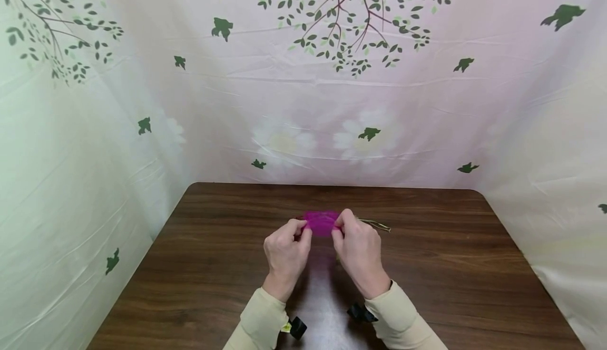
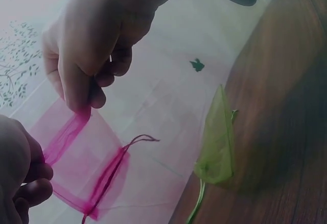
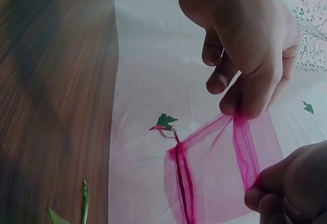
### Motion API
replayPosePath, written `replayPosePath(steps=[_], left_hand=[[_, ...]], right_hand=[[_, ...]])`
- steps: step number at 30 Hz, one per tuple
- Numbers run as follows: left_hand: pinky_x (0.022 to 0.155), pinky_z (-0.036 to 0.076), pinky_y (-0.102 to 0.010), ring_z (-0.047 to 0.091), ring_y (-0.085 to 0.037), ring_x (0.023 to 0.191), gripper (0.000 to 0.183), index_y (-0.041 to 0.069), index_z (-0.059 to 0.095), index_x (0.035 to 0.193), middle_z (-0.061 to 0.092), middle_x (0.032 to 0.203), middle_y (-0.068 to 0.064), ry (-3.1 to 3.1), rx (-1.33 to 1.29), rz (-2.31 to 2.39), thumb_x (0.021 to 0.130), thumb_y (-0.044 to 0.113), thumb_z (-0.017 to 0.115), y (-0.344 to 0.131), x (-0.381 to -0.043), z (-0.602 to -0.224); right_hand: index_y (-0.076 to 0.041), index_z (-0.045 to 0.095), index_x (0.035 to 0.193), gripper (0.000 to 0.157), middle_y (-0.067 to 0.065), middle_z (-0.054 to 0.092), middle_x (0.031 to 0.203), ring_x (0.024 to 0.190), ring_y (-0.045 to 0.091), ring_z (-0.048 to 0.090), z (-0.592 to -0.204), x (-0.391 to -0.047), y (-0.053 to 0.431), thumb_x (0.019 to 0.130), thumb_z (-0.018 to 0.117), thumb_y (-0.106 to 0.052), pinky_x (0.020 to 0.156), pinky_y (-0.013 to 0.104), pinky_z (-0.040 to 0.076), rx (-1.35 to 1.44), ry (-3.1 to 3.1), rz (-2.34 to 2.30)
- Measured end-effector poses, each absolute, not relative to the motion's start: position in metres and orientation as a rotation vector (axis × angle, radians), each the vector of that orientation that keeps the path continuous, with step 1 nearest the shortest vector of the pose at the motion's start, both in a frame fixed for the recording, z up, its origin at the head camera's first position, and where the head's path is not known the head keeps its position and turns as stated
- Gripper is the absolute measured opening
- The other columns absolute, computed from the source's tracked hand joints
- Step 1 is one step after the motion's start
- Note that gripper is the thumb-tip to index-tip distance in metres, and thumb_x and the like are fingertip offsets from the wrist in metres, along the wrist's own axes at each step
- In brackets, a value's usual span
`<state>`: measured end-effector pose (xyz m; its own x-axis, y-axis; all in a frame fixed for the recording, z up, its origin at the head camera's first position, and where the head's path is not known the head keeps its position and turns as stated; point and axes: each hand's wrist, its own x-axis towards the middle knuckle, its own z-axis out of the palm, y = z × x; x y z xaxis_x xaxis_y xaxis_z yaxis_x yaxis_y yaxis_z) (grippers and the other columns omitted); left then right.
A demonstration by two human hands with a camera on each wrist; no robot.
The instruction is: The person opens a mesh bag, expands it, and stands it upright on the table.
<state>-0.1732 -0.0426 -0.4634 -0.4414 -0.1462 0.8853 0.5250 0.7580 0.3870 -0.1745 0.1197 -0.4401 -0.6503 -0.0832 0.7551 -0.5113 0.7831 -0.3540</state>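
Observation:
Both hands hold a magenta sheer drawstring pouch [image 1: 321, 223] up above the table. My left hand [image 1: 286, 252] pinches one side of it between thumb and fingers. My right hand [image 1: 359, 250] pinches the other side. Between the pinches, a darker folded band runs across the mesh in the wrist views. Along the opposite end of the pouch [image 3: 212, 168] is a gathered strip with a dark red cord [image 3: 181, 183]. A green sheer pouch [image 2: 217, 142] with a green cord [image 2: 197, 203] lies on the table, mostly hidden behind the hands in the head view.
The dark wood table [image 1: 213, 265] reaches back to a hanging cloth [image 1: 308, 102] printed with leaves, birds and flowers. More cloth hangs at the left and right sides. Black devices [image 1: 297, 328] sit at both wrists, by the pale sleeves [image 1: 263, 318].

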Motion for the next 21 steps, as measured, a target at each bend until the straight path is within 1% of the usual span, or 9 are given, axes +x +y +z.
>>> replayPosePath(steps=[3,7,11,14,17,21], left_hand=[[0.045,0.046,-0.026,0.06,-0.009,0.049,0.016,0.013,0.072,0.077,0.065,0.061,0.007,-1.878,-0.287,-0.789,0.076,-0.002,0.078,-0.042,-0.173,-0.464],[0.044,0.045,-0.026,0.058,-0.008,0.049,0.017,0.012,0.067,0.082,0.063,0.062,0.006,-1.909,-0.275,-0.769,0.08,-0.001,0.078,-0.042,-0.173,-0.465],[0.044,0.045,-0.026,0.057,-0.005,0.05,0.014,0.01,0.071,0.095,0.067,0.065,0.005,-1.935,-0.267,-0.729,0.085,0.002,0.077,-0.042,-0.174,-0.466],[0.043,0.044,-0.025,0.055,-0.006,0.048,0.017,0.009,0.075,0.1,0.067,0.064,0.004,-1.911,-0.277,-0.727,0.085,0.001,0.077,-0.041,-0.175,-0.467],[0.044,0.045,-0.025,0.056,-0.008,0.048,0.016,0.008,0.076,0.097,0.067,0.063,0.003,-1.863,-0.288,-0.762,0.084,-0.001,0.078,-0.041,-0.175,-0.468],[0.044,0.045,-0.023,0.057,-0.008,0.047,0.013,0.007,0.071,0.086,0.066,0.061,0.003,-1.795,-0.287,-0.8,0.082,-0.002,0.079,-0.04,-0.177,-0.469]], right_hand=[[-0.011,0.06,0.085,0.025,0.0,0.06,0.059,0.045,0.025,0.057,-0.441,-0.174,0.119,0.077,0.079,0.003,0.038,0.039,0.041,0.434,-2.204,0.704],[-0.008,0.059,0.09,0.023,0.001,0.06,0.062,0.047,0.021,0.054,-0.442,-0.175,0.118,0.081,0.077,0.003,0.04,0.037,0.042,0.438,-2.206,0.726],[-0.005,0.061,0.097,0.02,0.005,0.066,0.072,0.055,0.02,0.059,-0.443,-0.176,0.117,0.086,0.075,0.005,0.048,0.037,0.05,0.462,-2.197,0.783],[-0.003,0.064,0.096,0.019,0.006,0.069,0.076,0.06,0.021,0.064,-0.445,-0.177,0.117,0.086,0.077,0.006,0.053,0.037,0.055,0.486,-2.155,0.821],[-0.004,0.064,0.091,0.021,0.005,0.069,0.074,0.061,0.019,0.066,-0.448,-0.179,0.116,0.083,0.082,0.006,0.053,0.035,0.055,0.502,-2.094,0.832],[-0.004,0.062,0.085,0.027,0.004,0.068,0.07,0.057,0.016,0.064,-0.45,-0.179,0.116,0.079,0.087,0.004,0.05,0.032,0.054,0.506,-2.025,0.828]])
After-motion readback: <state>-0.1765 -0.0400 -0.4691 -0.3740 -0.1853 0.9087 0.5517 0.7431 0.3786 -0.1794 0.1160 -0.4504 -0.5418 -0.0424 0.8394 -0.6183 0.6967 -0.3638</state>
